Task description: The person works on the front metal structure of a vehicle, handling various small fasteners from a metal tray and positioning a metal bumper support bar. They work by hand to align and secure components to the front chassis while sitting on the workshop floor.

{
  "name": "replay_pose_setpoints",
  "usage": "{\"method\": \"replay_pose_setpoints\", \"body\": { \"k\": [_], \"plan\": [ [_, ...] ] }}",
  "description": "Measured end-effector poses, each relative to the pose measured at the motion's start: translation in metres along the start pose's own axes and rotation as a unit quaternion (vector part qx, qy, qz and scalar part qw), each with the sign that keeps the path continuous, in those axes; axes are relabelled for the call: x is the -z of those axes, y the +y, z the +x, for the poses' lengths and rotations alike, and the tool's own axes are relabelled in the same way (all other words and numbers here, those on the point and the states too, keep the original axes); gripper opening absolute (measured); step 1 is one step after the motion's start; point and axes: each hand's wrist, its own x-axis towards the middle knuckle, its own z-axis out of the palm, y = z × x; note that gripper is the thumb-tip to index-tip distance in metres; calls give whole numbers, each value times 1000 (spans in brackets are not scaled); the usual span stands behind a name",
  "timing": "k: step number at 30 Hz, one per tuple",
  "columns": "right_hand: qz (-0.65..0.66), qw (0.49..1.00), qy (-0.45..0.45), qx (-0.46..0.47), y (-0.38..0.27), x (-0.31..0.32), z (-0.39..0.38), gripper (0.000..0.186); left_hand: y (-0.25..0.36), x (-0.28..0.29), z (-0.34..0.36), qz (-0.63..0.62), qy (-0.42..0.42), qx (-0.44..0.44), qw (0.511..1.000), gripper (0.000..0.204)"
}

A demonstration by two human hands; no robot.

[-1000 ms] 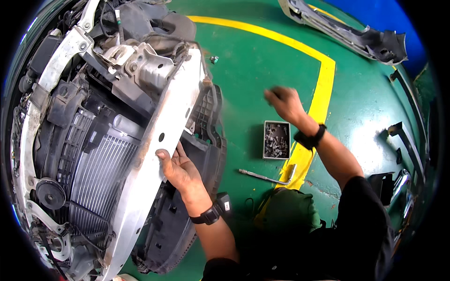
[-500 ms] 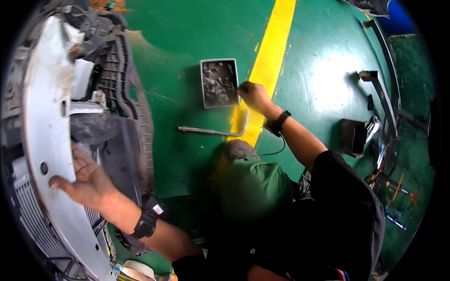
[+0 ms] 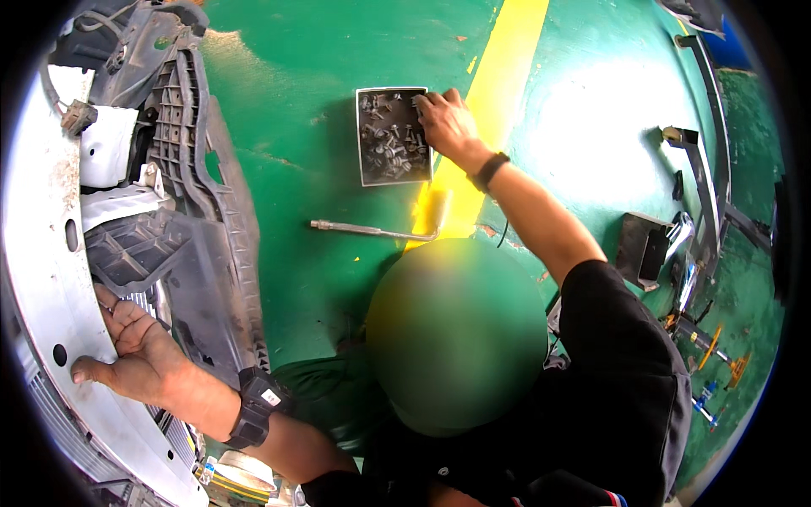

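Thumb and half-curled fingers of the left hand clasp the long, holed, silver metal beam at its edge. The right hand, fingers bent, reaches over the right rim of the pale-rimmed rectangular box of grey metal bolts; whether it pinches one, I cannot tell. Nearby, an L-shaped silver metal wrench lies on the green floor.

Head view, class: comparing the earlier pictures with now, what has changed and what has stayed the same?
The right hand has come down to the right edge of the box of fasteners; whether it grips anything is unclear. The camera view has shifted too. The left hand stays on the pale metal beam; the L-shaped wrench still lies beside the box.
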Motion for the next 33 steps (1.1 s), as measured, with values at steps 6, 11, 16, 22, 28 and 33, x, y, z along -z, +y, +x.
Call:
{"method": "replay_pose_setpoints", "body": {
  "k": [6,11,16,22,28,33],
  "plan": [
    [-218,956,-131,148,-1,-38,22,14,-24,-14,-6,63,171,-98,978,87],
    [-136,977,-154,65,0,-25,13,48,-26,-17,-11,114,130,-104,979,75],
    [15,988,-147,-42,-27,7,45,43,-21,-19,-19,133,152,-86,976,76],
    [509,860,-7,47,-171,225,160,39,-30,-11,-18,155,170,-100,968,84],
    [357,838,173,375,-337,321,231,29,-30,-15,-18,159,156,-83,971,88],
    [113,918,146,350,-417,320,243,32,-20,-7,-19,125,132,-48,982,86]
  ]
}}
